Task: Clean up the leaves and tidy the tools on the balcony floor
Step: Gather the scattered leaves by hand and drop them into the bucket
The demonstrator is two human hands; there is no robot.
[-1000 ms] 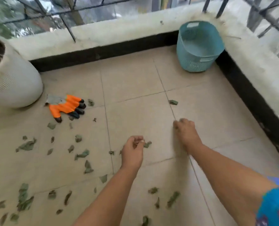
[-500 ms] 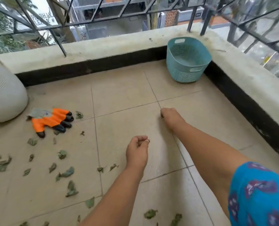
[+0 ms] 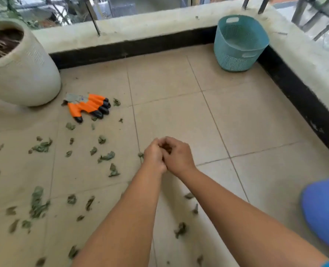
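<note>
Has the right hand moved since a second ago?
Yes. The right hand has drawn back from the floor toward the left hand, away from the teal basket; the two now touch.

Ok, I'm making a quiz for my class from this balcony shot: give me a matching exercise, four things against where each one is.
Things:
1. teal basket
2. orange glove
3. white planter
4. both hands

Places:
A. beside the planter's base, on the floor
B. far right corner
C. together at mid-floor, closed on leaf bits
D. left edge, by the wall

Pairs: 1-B, 2-A, 3-D, 4-C
</note>
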